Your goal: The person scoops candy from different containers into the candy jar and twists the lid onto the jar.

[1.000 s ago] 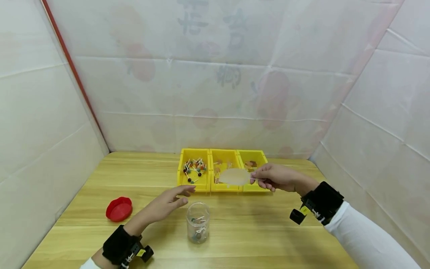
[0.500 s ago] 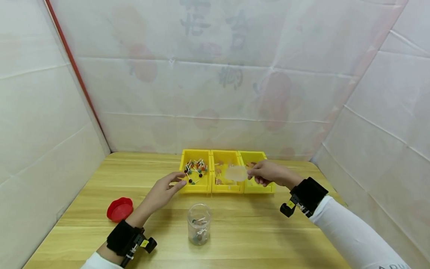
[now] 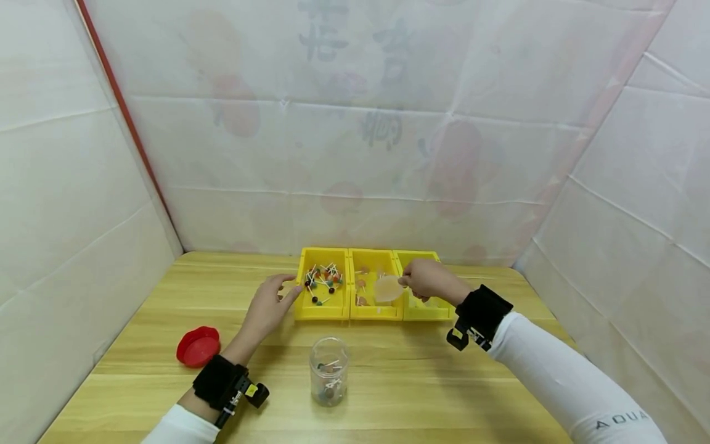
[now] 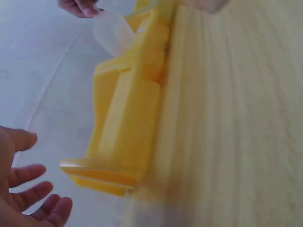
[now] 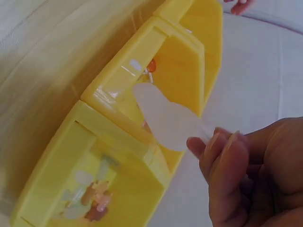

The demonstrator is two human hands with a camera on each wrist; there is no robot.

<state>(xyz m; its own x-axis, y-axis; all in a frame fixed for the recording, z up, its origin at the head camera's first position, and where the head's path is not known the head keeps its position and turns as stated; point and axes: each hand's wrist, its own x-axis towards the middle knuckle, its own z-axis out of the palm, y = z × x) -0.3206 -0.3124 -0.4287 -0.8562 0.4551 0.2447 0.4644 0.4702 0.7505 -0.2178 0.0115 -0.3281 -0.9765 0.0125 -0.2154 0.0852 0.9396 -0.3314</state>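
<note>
In the centre of the head view, the right hand (image 3: 426, 279) pinches a thin translucent plastic scoop (image 3: 387, 288) by its handle, fingers and thumb curled together on it. The pale scoop hangs over the middle yellow plastic bin (image 3: 374, 282); I cannot tell if it touches the bin. In the right wrist view the scoop (image 5: 165, 120) is seen above the wall between two bins, with the fingertips (image 5: 222, 156) at lower right of the frame.

The left hand (image 3: 268, 306) is left of centre, fingers straight and spread, holding nothing. Its fingertips are just beside the outer wall of the left yellow plastic bin (image 3: 323, 283), which contains small lollipops with white sticks (image 3: 323, 279). Whether they touch the wall I cannot tell.

Lower in the frame, a clear plastic jar (image 3: 328, 369) stands upright on the light wooden surface (image 3: 421, 382), with a few sticks inside. A round red lid (image 3: 198, 346) lies at lower left, well apart from the jar.
</note>
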